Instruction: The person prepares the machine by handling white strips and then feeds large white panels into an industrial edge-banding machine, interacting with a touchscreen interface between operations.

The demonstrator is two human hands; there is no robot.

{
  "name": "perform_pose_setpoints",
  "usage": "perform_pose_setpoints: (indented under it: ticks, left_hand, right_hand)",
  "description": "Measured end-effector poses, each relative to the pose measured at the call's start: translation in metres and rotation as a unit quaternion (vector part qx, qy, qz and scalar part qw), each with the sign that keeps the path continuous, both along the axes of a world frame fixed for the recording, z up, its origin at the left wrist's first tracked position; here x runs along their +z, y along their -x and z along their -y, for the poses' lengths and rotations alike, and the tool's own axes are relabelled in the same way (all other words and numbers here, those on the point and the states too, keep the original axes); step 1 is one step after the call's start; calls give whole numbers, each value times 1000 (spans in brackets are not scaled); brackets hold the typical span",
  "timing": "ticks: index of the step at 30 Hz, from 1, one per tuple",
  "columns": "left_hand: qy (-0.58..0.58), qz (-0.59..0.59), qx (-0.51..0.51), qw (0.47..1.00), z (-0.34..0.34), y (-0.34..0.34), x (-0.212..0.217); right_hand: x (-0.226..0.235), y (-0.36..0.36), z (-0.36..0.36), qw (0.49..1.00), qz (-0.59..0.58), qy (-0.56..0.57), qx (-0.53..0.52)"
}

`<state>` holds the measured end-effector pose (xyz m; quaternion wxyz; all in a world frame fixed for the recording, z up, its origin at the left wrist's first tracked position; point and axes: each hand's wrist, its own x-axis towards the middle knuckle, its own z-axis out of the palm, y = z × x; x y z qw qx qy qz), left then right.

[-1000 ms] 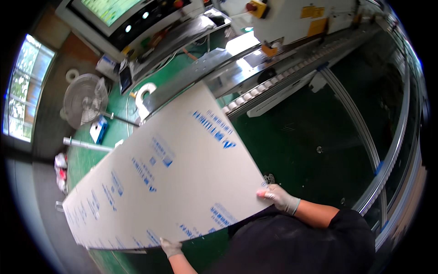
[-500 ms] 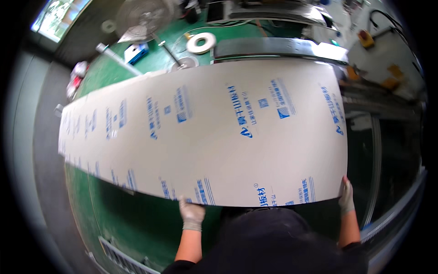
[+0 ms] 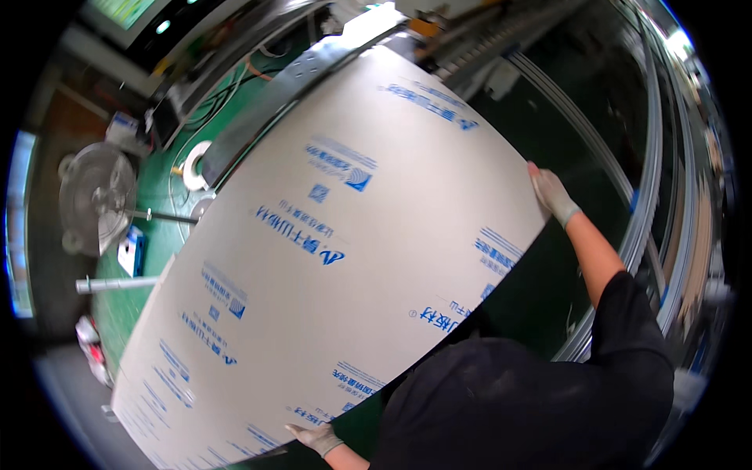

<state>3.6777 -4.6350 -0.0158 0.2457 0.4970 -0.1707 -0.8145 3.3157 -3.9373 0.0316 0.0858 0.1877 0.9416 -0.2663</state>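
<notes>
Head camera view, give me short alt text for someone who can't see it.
A person holds a large white panel printed with blue marks, gloved left hand on its near edge and gloved right hand on its right edge. Beneath lies a green floor, with a metal rail curving at right.

Panel: large white board [image 3: 329,258] with blue print, held slanting across the view over the green floor [image 3: 149,305].
Left hand: gloved left hand [image 3: 315,436] grips the board's near edge at bottom.
Right hand: gloved right hand [image 3: 551,192] clasps its right edge, arm outstretched.
Surroundings: metal rails [image 3: 650,196] on the right; round fan [image 3: 95,196] on the left.
</notes>
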Motion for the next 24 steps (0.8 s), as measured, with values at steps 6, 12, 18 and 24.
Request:
perform_pose_setpoints:
  ticks: [6, 12, 18, 24]
  left_hand:
    - [-2, 59, 0, 998, 10, 0, 4]
    - [-11, 96, -25, 995, 12, -2, 11]
    - [-177, -100, -68, 977, 66, -63, -42]
    - [89, 148, -113, 978, 8, -5, 10]
  right_hand:
    - [12, 7, 12, 1000, 26, 6, -17]
    - [6, 6, -2, 997, 55, 32, -35]
    - [17, 9, 11, 996, 43, 5, -73]
    - [24, 12, 14, 994, 70, -3, -80]
